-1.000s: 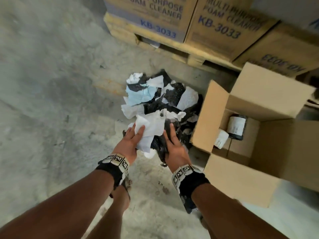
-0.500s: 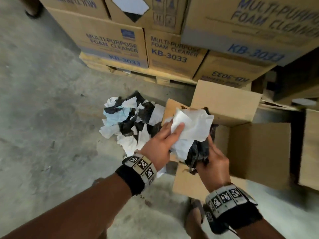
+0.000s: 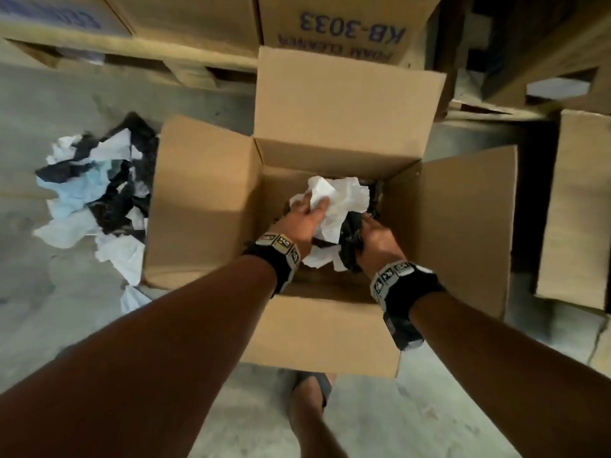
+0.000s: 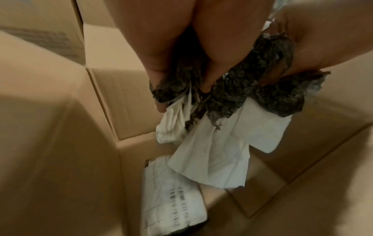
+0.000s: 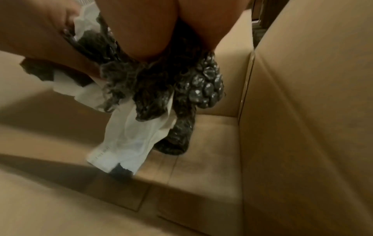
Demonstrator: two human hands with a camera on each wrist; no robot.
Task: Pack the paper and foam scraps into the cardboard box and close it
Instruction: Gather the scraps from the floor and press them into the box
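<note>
An open cardboard box (image 3: 205, 206) stands on the floor with all its flaps spread out. Both hands are lowered inside it, holding one bundle of scraps (image 3: 340, 206) between them. My left hand (image 3: 304, 216) grips crumpled white paper (image 4: 214, 153) and dark foam. My right hand (image 3: 373, 236) clutches black bubble-textured foam (image 5: 201, 86) with white paper (image 5: 129, 140) hanging below. The bundle hangs above the box floor (image 5: 201, 167). A labelled white item (image 4: 173, 202) lies at the bottom by the left wall. A pile of white, blue and black scraps (image 3: 96, 196) stays on the floor left of the box.
Stacked cartons printed KB-3033 (image 3: 350, 24) sit on a wooden pallet (image 3: 185, 71) right behind the box. Another cardboard carton (image 3: 578, 206) stands to the right. Bare concrete floor (image 3: 49, 309) lies to the left, and my sandalled foot (image 3: 310, 388) is just before the near flap.
Both hands carried the bundle from the floor pile rightwards over the box and lowered it inside. My view swung to look straight down into the box.
</note>
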